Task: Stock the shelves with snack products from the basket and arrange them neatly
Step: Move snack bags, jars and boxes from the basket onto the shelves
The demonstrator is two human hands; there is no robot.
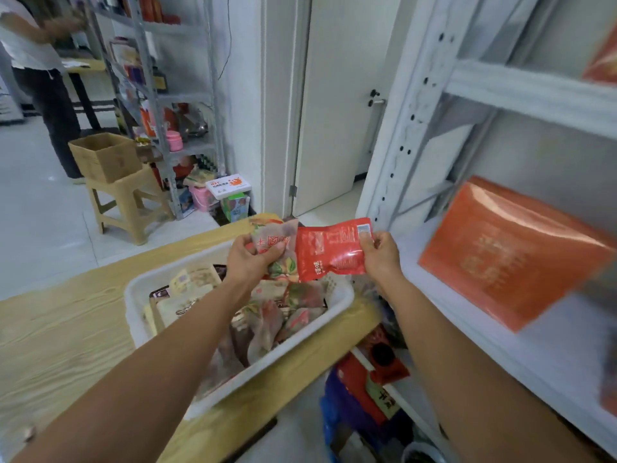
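Head view: a pale, leaf-printed snack packet [275, 242] is gripped in the left hand [248, 259], fingers curled round it, above the far end of the white basket [132, 297]. Just to its right, a red snack packet [330, 250] is pinched at its right edge by the right hand [380, 257]. More packets are heaped in the basket, which is set on the wooden table [66, 329]. On the right, a large orange pack [510, 252] is laid on the white shelf [551, 349]. Far left, a cardboard box [103, 157] is perched on a stool [127, 202].
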